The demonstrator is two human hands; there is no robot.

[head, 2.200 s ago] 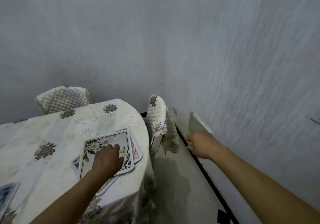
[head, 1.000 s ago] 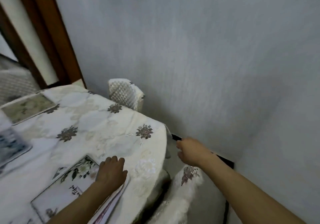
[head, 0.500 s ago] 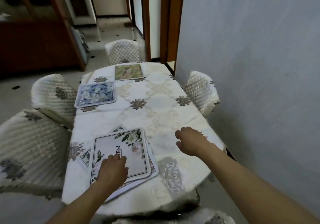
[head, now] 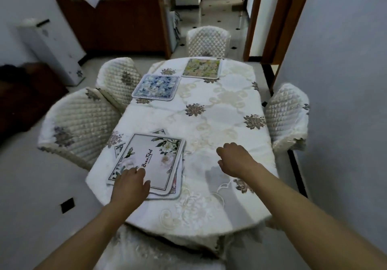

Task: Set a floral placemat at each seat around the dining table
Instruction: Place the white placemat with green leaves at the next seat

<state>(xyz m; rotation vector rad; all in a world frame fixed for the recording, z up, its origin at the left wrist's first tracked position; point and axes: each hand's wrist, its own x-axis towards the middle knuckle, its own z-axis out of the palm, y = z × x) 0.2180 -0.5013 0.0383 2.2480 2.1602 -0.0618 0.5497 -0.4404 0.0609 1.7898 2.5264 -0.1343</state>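
Observation:
A small stack of floral placemats lies on the near left part of the dining table; the top one is white with green leaves and black script. My left hand rests flat on its near edge, fingers spread. My right hand hovers over the bare tablecloth to the right of the stack, fingers loosely curled, holding nothing. A blue floral placemat lies at the far left seat. A yellow-green floral placemat lies at the far end seat.
Quilted white chairs stand around the table: two on the left, one at the far end, one on the right, one below me. A grey wall runs close along the right. A white cabinet stands at the left.
My view has swung from the wall corner round to the whole table. My left hand has stayed on the stack, and my right hand has come in over the tablecloth.

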